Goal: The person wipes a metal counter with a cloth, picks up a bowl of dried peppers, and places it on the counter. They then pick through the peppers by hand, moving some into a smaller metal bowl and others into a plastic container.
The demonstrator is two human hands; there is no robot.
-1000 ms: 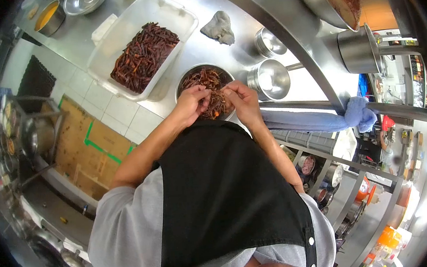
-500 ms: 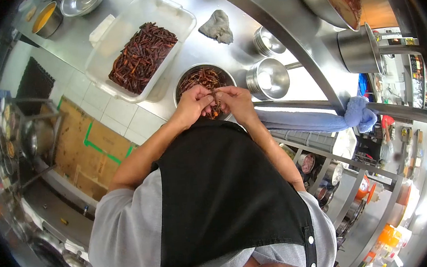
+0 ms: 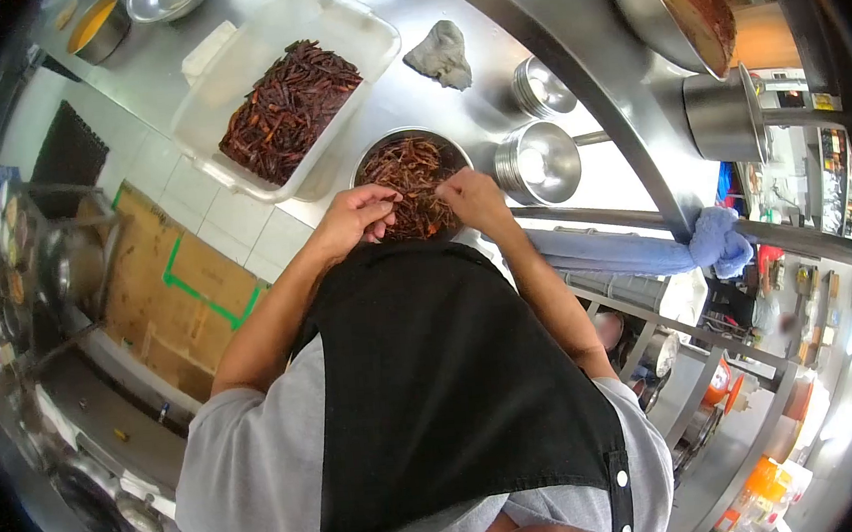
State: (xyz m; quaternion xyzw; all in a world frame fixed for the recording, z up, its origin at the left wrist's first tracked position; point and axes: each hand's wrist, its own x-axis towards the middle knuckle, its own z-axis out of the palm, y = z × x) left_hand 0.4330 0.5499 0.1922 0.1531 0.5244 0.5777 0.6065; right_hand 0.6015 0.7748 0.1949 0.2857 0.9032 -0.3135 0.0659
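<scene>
The person's left hand (image 3: 352, 219) and right hand (image 3: 473, 198) are hovering together over the near rim of a round metal bowl (image 3: 412, 171) of dried red chillies (image 3: 408, 167). The left hand's fingers are curling inward, pinched as if on a small piece, though what they are gripping is too small to make out. The right hand is closing on something at the bowl's edge; I cannot tell what.

The bowl is sitting on a steel surface (image 3: 467, 23), just in front of the person's black apron (image 3: 445, 384). It is looking roughly full of chillies. Just beyond it, a clear plastic tub (image 3: 347, 22) is holding a larger heap of dried chillies (image 3: 289, 112), filling about half the tub. Judging by the two heaps, the sorting seems partway through, with plenty left to handle; which pile is finished is unclear.

To the right, stacked steel bowls (image 3: 538, 162) are standing empty, and a grey cloth (image 3: 441, 53) is lying behind. A blue towel (image 3: 635, 250) is hanging knotted on a rail. The fisheye edges are bending and cutting off the far pots and shelves.
</scene>
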